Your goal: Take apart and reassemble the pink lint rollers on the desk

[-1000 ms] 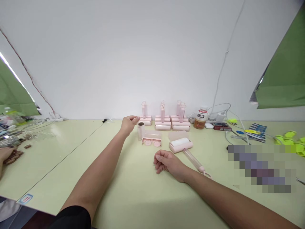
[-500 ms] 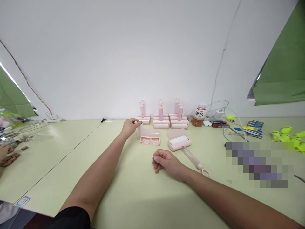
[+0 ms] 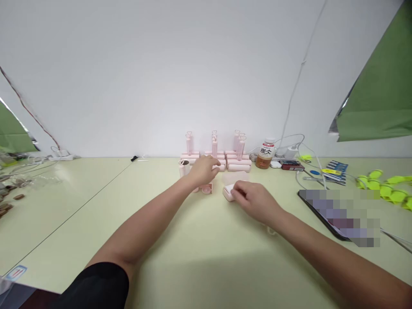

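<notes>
Near table (image 3: 193,257) lies open; pink rollers (image 3: 238,165) crowd the wall.

Both my arms stretch forward, bare from the elbow down — a dark sleeve shows on my left upper arm. My left hand (image 3: 204,170) is palm down, fingers loosely curled and spread a little. My right hand (image 3: 254,199) is palm down too — fingers bent, knuckles raised, wrist low.
</notes>
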Action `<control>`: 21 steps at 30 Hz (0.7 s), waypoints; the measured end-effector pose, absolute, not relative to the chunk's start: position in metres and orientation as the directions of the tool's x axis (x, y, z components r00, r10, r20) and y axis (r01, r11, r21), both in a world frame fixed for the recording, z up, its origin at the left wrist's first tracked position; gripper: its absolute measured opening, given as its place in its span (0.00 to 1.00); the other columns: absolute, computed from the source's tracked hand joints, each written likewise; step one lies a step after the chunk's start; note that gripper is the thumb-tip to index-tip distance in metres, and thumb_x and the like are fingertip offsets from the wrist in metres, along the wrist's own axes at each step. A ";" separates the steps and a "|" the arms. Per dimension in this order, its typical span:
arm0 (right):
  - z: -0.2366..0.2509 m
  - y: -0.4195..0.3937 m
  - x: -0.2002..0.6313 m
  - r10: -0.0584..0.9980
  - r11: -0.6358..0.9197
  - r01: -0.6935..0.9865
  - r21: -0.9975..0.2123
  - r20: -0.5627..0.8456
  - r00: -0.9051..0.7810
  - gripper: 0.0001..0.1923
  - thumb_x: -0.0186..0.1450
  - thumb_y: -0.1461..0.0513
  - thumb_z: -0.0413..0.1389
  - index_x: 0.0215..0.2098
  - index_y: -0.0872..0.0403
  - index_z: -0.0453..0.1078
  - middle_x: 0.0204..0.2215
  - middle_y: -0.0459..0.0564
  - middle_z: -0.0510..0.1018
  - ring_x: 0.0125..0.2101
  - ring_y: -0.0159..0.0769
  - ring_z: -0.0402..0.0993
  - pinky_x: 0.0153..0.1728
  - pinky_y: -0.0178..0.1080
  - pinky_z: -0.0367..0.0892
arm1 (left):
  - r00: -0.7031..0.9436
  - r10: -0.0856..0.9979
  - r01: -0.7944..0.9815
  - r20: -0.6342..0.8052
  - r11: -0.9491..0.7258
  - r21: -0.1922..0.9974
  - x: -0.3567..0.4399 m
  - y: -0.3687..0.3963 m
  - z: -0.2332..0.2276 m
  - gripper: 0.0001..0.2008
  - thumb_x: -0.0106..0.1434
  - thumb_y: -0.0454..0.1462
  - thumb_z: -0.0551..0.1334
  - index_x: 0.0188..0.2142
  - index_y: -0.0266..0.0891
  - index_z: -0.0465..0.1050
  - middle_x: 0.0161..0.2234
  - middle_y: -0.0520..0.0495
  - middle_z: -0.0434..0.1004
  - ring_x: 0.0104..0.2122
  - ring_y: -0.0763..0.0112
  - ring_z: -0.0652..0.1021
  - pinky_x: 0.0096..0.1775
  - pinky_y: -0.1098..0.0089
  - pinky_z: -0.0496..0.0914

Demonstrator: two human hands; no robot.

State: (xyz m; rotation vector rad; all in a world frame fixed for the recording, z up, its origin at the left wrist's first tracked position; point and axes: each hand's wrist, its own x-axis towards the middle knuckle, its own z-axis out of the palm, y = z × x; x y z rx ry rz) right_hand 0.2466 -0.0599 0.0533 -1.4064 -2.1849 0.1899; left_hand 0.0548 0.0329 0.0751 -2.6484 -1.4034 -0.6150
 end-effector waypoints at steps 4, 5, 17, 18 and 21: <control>0.044 -0.056 0.280 0.978 0.150 0.917 -0.369 0.191 -0.083 0.15 0.66 0.54 0.47 0.25 0.52 0.62 0.21 0.46 0.74 0.22 0.35 0.68 0.22 0.35 0.51 | 0.574 0.788 0.793 0.223 -0.603 0.090 0.088 0.054 0.057 0.16 0.64 0.39 0.55 0.49 0.42 0.74 0.48 0.46 0.77 0.49 0.58 0.73 0.50 0.60 0.66; 0.040 -0.056 0.283 0.991 0.105 0.919 -0.379 0.122 -0.063 0.16 0.66 0.52 0.46 0.26 0.52 0.62 0.20 0.46 0.74 0.20 0.35 0.68 0.22 0.35 0.51 | 0.585 0.789 0.790 0.189 -0.607 0.086 0.095 0.059 0.054 0.16 0.64 0.40 0.55 0.50 0.42 0.73 0.49 0.45 0.77 0.50 0.57 0.73 0.51 0.59 0.65; 0.026 -0.050 0.297 0.988 0.071 0.901 -0.428 -0.091 -0.122 0.06 0.57 0.59 0.52 0.24 0.52 0.62 0.22 0.47 0.74 0.21 0.34 0.67 0.19 0.34 0.50 | 0.602 0.798 0.789 0.016 -0.598 0.140 0.099 0.073 0.059 0.24 0.54 0.40 0.66 0.52 0.43 0.70 0.50 0.42 0.76 0.52 0.51 0.73 0.53 0.55 0.62; 0.027 -0.051 0.300 0.988 0.081 0.886 -0.456 -0.080 -0.131 0.06 0.57 0.59 0.52 0.24 0.52 0.61 0.21 0.46 0.73 0.20 0.34 0.66 0.19 0.34 0.50 | 0.600 0.799 0.787 0.034 -0.598 0.154 0.096 0.070 0.061 0.24 0.54 0.40 0.66 0.51 0.43 0.71 0.50 0.42 0.77 0.51 0.50 0.73 0.53 0.54 0.62; 0.032 -0.052 0.304 0.987 0.131 0.850 -0.511 -0.011 -0.159 0.06 0.55 0.60 0.53 0.23 0.52 0.61 0.20 0.45 0.71 0.20 0.33 0.64 0.19 0.33 0.50 | 0.580 0.803 0.774 0.136 -0.595 0.215 0.091 0.059 0.064 0.19 0.59 0.41 0.62 0.50 0.42 0.71 0.50 0.42 0.76 0.51 0.51 0.73 0.52 0.55 0.63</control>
